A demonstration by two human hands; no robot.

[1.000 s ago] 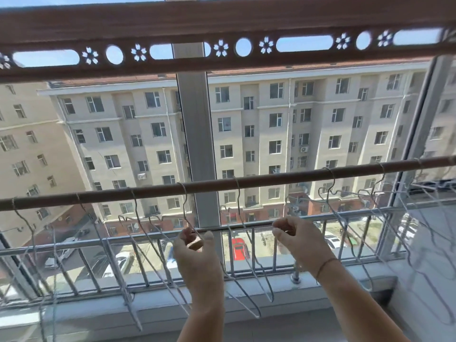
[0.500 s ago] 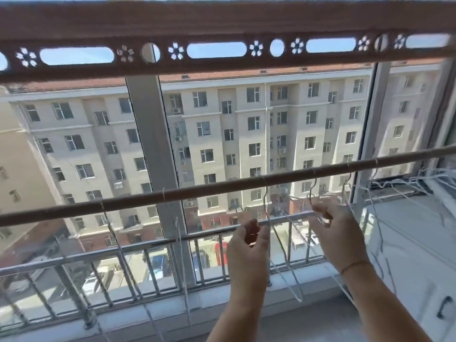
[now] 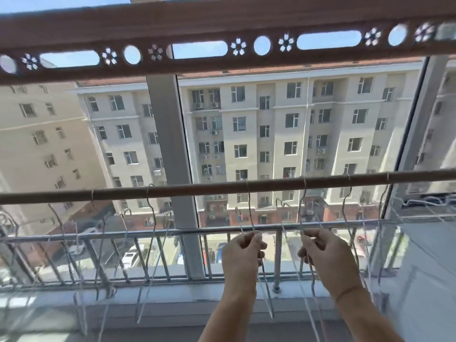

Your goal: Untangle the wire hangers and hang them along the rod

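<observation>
1. Nearest to us, our left hand (image 3: 243, 253) has its fingers (image 3: 256, 239) pinched together on the neck of one wire hanger (image 3: 249, 211), just below the point where its shoulders split
2. Our right hand (image 3: 323, 253) is clamped in the same way, fingers (image 3: 312, 236) closed on the neck of the neighbouring hanger (image 3: 304, 206); the two hands sit near each other at the same height
3. Both held hangers run up from the fingers: each neck rises to a hook that sits over the rod (image 3: 222, 187), directly above the hand holding it
4. The long axis of each hanger body falls downward from the fingers, past the wrists, where the lower wires of the two appear close and may cross; we cannot tell whether they are linked
5. We judge that the coming move turns on sideways travel along the rod, whose long axis runs left to right; each hand is nearest to its own hook
6. Further hangers hang along the rod to the left (image 3: 150, 218) and right (image 3: 345, 201)
7. Beyond the rod stand the balcony railing (image 3: 123, 234), the window and apartment blocks (image 3: 271, 134)
</observation>
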